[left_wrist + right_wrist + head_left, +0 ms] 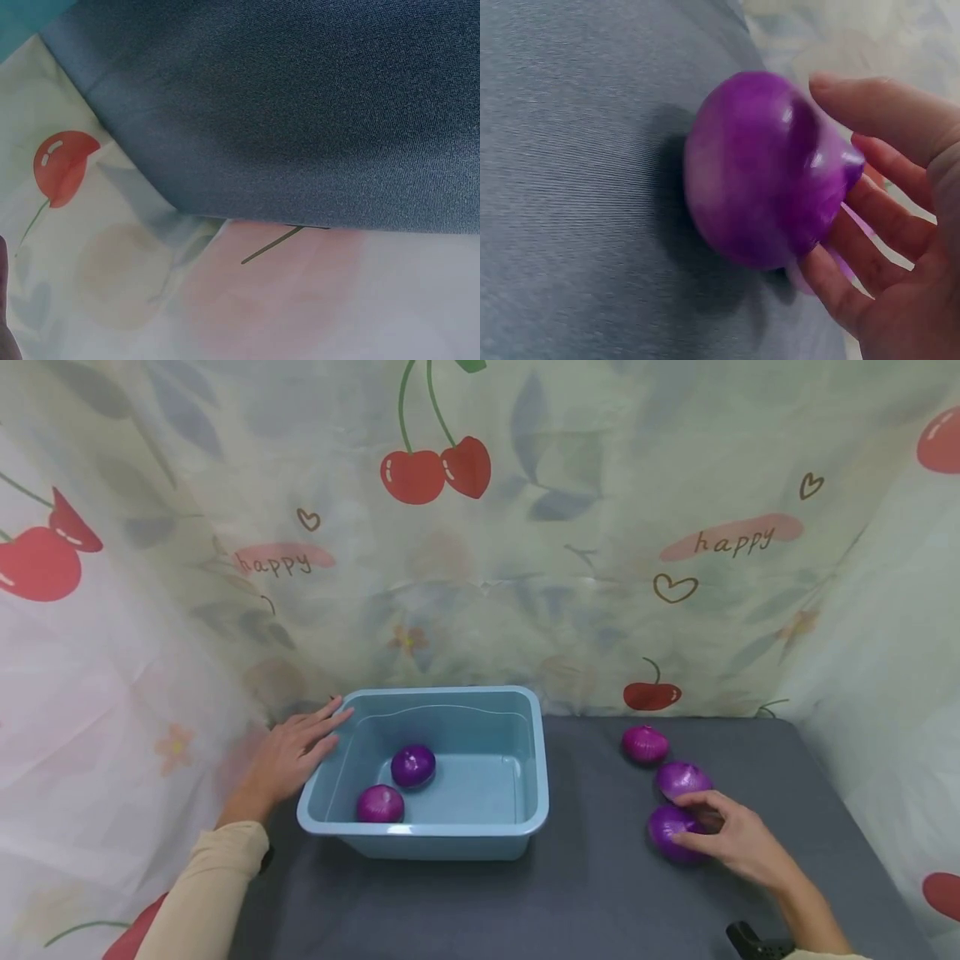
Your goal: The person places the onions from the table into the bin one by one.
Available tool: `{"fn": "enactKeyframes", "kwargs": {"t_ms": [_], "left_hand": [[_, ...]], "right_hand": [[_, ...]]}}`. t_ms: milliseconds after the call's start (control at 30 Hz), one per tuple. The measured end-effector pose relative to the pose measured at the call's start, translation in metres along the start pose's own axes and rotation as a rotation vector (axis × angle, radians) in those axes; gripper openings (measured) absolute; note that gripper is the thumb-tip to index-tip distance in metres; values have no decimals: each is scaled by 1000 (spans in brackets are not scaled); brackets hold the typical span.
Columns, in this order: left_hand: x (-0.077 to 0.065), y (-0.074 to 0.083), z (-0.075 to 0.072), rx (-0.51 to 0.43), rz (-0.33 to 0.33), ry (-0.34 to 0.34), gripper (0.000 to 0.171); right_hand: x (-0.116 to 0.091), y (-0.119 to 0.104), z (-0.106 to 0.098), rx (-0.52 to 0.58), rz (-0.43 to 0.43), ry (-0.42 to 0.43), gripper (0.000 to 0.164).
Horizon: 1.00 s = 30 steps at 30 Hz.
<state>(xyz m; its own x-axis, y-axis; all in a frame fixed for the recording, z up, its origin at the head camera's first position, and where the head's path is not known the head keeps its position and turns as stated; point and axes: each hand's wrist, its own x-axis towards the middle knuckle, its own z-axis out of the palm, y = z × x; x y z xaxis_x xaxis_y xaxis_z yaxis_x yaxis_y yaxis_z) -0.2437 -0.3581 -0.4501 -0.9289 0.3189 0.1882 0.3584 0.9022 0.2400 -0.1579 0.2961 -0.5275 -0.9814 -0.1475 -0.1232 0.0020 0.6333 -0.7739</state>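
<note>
The right hand's (742, 846) grip is loosely parted around the front onion (750, 176), toward the tabletop's (592, 877) right edge; firm contact is unclear. The left hand (291, 756) lies with fingers extended at the tub's (420, 829) left rim. The onion's smooth, round skin could slip from a lopsided grip, and a fingertip nudge might roll the middle onion (684, 777) away.

The left hand (296, 752) has its fingers at the left rim of the basin (450, 829), which stands on the table (592, 877). To the right of these fingers, in the basin, lie a farther onion (413, 766) and, before it and slightly left, a nearer onion (380, 804). The fingers of the right hand (738, 839) are around the front onion (670, 835). Just behind these fingers lies the middle onion (683, 779); behind it, to the left, the back onion (645, 745).
</note>
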Motion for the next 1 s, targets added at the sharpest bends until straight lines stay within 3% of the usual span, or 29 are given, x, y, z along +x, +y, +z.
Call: {"fn": "enactKeyframes", "kwargs": {"t_ms": [367, 600, 867, 1000], "left_hand": [[-1, 0, 0, -2, -4, -11, 52], [-1, -1, 0, 6, 0, -6, 51], [-1, 0, -1, 0, 0, -14, 52], [-1, 0, -1, 3, 0, -12, 52]], "right_hand": [[5, 4, 14, -82, -122, 29, 56], [6, 0, 20, -169, -111, 30, 60], [10, -15, 18, -155, -127, 27, 56], [16, -32, 10, -94, -146, 30, 58]]}}
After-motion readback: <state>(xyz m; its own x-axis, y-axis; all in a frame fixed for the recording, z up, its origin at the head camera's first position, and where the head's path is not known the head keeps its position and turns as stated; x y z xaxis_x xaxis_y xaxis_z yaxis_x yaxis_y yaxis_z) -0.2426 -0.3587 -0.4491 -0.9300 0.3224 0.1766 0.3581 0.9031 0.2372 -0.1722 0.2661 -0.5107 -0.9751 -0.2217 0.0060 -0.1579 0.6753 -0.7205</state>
